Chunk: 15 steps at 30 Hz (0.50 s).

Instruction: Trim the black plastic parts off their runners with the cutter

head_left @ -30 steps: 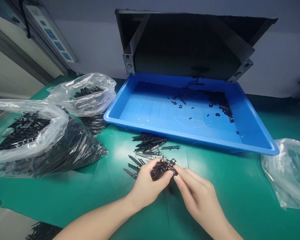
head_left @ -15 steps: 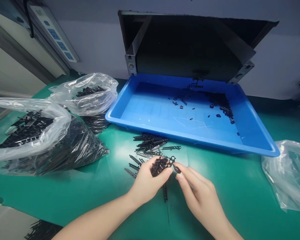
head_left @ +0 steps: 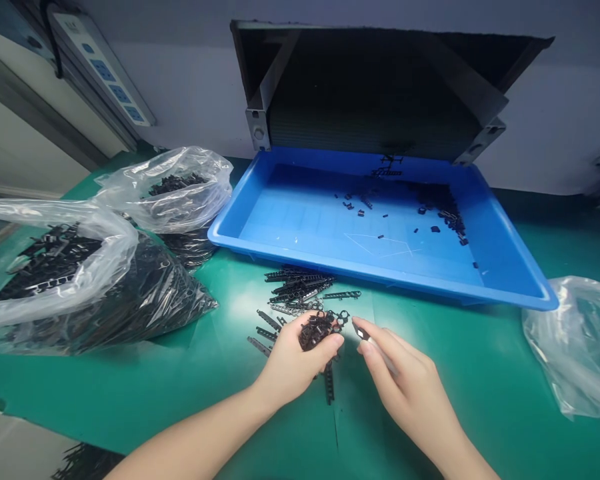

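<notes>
My left hand (head_left: 297, 353) is closed around a bunch of small black plastic parts (head_left: 316, 330), some with ring-shaped ends sticking out toward the right. Just to its right, my right hand (head_left: 403, 373) pinches a small dark piece with a pale spot (head_left: 361, 331); its kind is unclear, and the rest of it is hidden in the fingers. A narrow gap separates that piece from the bunch. Beyond my left hand lies a pile of black plastic strips (head_left: 300, 287), with several loose strips (head_left: 267, 333) beside it and one strip (head_left: 329, 383) below the hand.
Behind the strips stands a blue tray (head_left: 380, 283) with scattered black bits, under a dark conveyor opening (head_left: 380, 93). Two clear bags (head_left: 175, 287) (head_left: 195, 200) of black parts sit at left. Another clear bag (head_left: 580, 347) lies at right. A power strip (head_left: 107, 73) hangs on the wall.
My right hand has shifted slightly right, drawing the dark piece away from the ring ends of the bunch. My left hand keeps its hold, nearly still. The view has moved a little.
</notes>
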Each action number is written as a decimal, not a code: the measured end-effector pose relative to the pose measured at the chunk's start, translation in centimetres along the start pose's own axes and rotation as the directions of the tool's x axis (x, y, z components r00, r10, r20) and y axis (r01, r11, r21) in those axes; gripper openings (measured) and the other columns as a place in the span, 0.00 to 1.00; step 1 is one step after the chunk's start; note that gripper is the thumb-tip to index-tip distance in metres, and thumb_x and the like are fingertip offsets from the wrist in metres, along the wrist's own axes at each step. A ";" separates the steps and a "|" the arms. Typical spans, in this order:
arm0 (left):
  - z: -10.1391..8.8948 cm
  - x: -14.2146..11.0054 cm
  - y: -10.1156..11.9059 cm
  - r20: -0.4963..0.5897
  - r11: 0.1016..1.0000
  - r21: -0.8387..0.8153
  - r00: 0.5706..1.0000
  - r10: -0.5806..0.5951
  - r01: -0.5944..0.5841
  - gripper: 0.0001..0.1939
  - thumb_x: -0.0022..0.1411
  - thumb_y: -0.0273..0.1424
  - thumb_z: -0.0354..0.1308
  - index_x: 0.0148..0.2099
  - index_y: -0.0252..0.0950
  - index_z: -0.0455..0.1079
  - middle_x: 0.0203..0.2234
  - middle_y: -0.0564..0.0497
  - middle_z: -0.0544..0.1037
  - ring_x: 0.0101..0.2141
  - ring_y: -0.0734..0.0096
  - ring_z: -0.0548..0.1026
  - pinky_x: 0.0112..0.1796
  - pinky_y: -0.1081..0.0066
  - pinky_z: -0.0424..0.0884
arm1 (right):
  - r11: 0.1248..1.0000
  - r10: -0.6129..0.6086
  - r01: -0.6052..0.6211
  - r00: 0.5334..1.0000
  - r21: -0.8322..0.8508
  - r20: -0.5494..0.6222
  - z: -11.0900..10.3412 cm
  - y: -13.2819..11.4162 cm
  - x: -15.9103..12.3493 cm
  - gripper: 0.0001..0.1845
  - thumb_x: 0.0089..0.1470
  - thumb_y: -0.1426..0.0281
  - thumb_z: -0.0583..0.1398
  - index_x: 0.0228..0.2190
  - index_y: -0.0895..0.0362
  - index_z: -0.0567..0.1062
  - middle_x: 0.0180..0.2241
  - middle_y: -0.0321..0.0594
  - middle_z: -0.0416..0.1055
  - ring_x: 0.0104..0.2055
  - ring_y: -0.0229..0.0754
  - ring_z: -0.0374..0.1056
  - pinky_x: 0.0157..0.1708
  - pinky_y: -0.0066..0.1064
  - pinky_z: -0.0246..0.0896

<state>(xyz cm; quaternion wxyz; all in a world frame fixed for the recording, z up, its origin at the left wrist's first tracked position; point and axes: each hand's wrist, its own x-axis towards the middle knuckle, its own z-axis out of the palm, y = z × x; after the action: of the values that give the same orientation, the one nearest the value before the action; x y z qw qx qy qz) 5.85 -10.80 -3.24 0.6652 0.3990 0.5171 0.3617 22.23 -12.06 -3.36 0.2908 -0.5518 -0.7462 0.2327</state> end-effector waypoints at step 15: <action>-3.4 1.4 2.9 -0.371 0.924 -0.296 0.921 0.122 -0.242 0.11 0.49 0.34 0.61 0.26 0.30 0.68 0.16 0.53 0.68 0.16 0.80 0.60 0.18 0.78 0.57 | 0.889 0.132 0.087 0.891 -0.449 0.435 2.2 -1.2 0.0 0.17 0.47 0.62 0.61 0.17 0.56 0.62 0.14 0.36 0.68 0.14 0.45 0.66 0.12 0.27 0.35</action>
<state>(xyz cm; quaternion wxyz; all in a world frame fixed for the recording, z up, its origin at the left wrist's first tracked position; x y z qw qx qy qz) 2.62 -7.78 -1.70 0.5851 0.2567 0.5167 0.5699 19.92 -12.51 -4.11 -0.0320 -0.5434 -0.8201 0.1765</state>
